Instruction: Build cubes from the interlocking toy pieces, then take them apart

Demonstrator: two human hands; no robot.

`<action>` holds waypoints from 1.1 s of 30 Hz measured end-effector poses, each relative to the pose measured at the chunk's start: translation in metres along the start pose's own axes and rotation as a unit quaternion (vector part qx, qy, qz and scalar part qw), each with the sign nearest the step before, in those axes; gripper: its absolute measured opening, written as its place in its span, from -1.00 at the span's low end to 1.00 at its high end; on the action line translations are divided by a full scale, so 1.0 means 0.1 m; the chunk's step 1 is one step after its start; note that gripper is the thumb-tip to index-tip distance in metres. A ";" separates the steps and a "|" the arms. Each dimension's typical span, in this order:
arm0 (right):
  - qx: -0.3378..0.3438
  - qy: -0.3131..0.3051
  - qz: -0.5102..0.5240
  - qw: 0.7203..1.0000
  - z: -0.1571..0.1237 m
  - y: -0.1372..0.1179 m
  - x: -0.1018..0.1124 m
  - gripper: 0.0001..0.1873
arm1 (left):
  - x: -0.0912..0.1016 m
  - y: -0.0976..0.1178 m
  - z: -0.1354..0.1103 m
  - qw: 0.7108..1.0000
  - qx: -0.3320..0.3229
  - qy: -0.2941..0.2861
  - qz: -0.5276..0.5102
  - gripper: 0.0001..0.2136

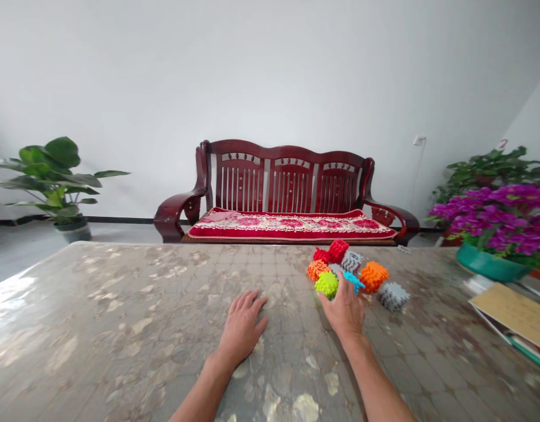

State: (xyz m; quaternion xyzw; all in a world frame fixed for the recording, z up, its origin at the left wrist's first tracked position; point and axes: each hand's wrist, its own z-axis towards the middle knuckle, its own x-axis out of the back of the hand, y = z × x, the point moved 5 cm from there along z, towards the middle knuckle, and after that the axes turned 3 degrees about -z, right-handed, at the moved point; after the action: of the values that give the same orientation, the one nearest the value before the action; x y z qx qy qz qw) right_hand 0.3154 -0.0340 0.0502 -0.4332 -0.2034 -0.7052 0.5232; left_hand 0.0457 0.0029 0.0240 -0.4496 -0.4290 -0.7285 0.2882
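My left hand point(242, 327) lies flat on the marbled table point(120, 328), fingers stretched out and holding nothing. My right hand point(345, 309) reaches into a cluster of spiky plastic blocks; its fingers curl around the lime green block point(326, 284) and touch a blue block point(353, 281). Around them lie two orange blocks point(374, 275) point(316, 269), red blocks point(335, 250) and grey blocks point(393, 296) point(351, 261).
A dark red wooden bench point(287, 193) with a patterned cushion stands behind the table. A green potted plant point(54, 181) stands at the far left. A pot of purple flowers point(498, 234) and a stack of books point(516, 322) are at the table's right side.
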 end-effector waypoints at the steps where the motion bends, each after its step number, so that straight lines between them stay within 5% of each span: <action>1: -0.002 -0.005 -0.004 1.000 0.00 0.00 -0.01 -0.21 | 0.00 0.00 0.00 1.000 0.000 -0.001 0.000 -0.62; 20: 0.036 -0.019 0.018 0.999 0.00 -0.02 -0.18 -0.34 | 0.00 0.01 0.01 1.000 0.010 -0.014 0.000 -0.61; 33: 0.245 -0.005 0.110 0.963 -0.31 -0.66 0.14 -0.31 | -0.02 -0.03 0.01 0.987 -0.010 0.058 -0.153 -0.29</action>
State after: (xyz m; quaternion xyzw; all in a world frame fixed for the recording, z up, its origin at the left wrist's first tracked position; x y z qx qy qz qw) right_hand 0.2411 -0.0401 0.0555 -0.3149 -0.3236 -0.5699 0.6865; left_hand 0.0447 0.0048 0.0215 -0.3390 -0.4680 -0.7929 0.1934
